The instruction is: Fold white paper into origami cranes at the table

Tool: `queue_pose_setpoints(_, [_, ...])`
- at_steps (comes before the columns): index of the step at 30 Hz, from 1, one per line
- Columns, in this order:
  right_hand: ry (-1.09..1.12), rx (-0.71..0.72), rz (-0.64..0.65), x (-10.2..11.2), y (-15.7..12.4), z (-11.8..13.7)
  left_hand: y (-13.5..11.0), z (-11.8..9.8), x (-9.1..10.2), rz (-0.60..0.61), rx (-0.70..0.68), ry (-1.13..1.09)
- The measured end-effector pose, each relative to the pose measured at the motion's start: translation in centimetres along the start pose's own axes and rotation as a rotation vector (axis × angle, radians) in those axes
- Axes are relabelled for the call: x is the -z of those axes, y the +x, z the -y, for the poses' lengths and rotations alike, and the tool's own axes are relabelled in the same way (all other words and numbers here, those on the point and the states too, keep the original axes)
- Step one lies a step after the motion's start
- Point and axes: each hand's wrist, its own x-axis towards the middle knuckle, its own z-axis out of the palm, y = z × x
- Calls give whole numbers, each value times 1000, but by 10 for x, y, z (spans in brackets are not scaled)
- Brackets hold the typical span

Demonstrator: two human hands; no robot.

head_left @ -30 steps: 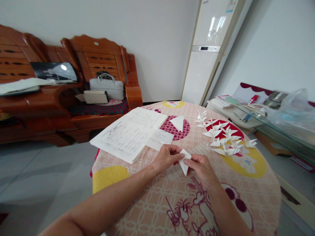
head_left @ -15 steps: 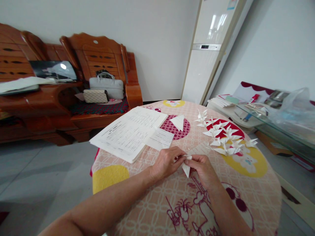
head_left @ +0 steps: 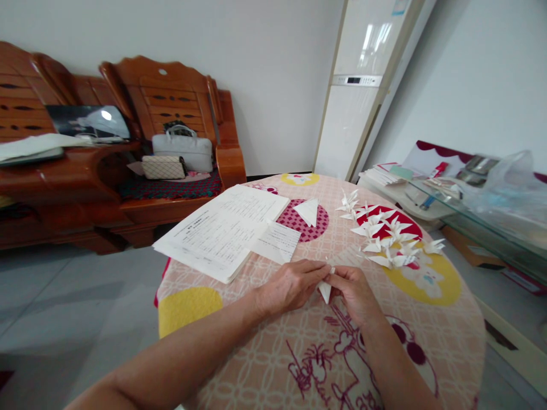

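Between both hands, low over the round table, is a small folded piece of white paper [head_left: 325,292] whose pointed end sticks out below the fingers. My left hand [head_left: 294,285] is closed on its upper part, fingers lying across the top. From the other side, my right hand [head_left: 352,287] pinches the paper with thumb and fingertips, which meet those of the left. The fingers cover most of the folds. Several white origami cranes [head_left: 384,233] stand grouped to the right, beyond my right hand.
A stack of printed sheets [head_left: 213,233] lies left on the patterned tablecloth [head_left: 252,359], a smaller printed square [head_left: 277,242] at its corner. Farther back is a folded paper triangle [head_left: 308,212]. A glass-topped stand [head_left: 461,213] holding a plastic bag is at the right; wooden seats [head_left: 171,97] stand behind.
My left fingers have flattened forward over the top of the paper, and the fingertips of both hands have drawn together. The view has shifted slightly.
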Motion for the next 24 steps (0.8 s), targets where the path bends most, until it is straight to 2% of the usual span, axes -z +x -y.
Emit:
queue_pose_setpoints(9, [52, 22, 47, 6, 1, 0, 4, -1, 4, 22, 2, -3])
queue_pose_setpoints(16, [1, 42, 8, 5, 3, -2, 4, 2, 9, 17, 117, -274])
queue_pose_setpoints(18, [-22, 39, -4, 5, 3, -3, 5, 7, 8, -53, 224, -395])
queue_pose_setpoints(21, [-29, 28, -19, 4, 3, -2, 6, 18, 4, -193, 515, -646])
queue_pose_setpoints(24, [-31, 22, -16, 3, 2, -1, 7, 25, 2, -187, 699, -858])
